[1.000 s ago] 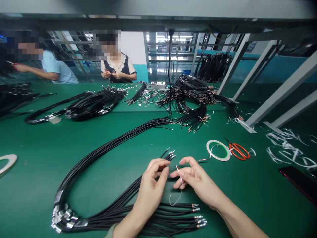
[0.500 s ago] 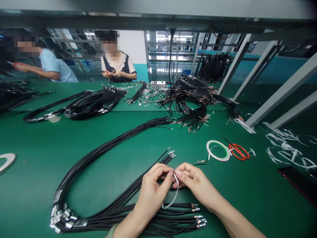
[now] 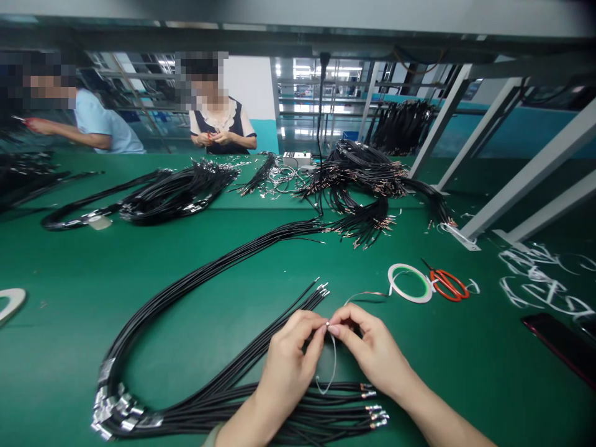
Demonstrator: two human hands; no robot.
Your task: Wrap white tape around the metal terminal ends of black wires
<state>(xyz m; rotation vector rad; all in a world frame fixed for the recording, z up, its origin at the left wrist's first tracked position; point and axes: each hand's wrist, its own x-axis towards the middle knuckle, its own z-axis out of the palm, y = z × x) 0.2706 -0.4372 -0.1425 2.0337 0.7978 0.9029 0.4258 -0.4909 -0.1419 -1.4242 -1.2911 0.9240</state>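
Both hands were up off the green bench [image 3: 186,329], fingertips meeting. The left hand [image 3: 286,360] and right hand [image 3: 372,351] were each closed to a thumb-and-forefinger pinch on the top end of one thin white strip [image 3: 334,363]. The other fingers were loosely curled.

The strip hung from the pinch straight back toward the wrists, and its tail curled left under the left hand. It sat dead centre, so neither hand was nearer.

The bundle of thin black cables [image 3: 302,305] ran with its long axis from behind the left wrist to ahead-right of the pinch, passing under the left fingers. I couldn't tell whether the left hand also gripped it. The metal-tipped ends fanned just ahead of the fingertips. A second set of copper-tipped cable ends [image 3: 372,406] lay below the right wrist.

Counts:
- 2 hands
- 1 strip
- 1 looped bundle, strands too fine to count
- 1 white tape roll [image 3: 414,300] ahead-right of the right hand, tail trailing toward the pinch
- 1 pair of orange-handled scissors [image 3: 440,277] touching the roll's far side
- 1 dark phone [image 3: 559,335] well right
- 1 more pale tape ring [image 3: 12,301] far left
- 2 co-workers [image 3: 222,127] across the bench, with more cable heaps in front of them
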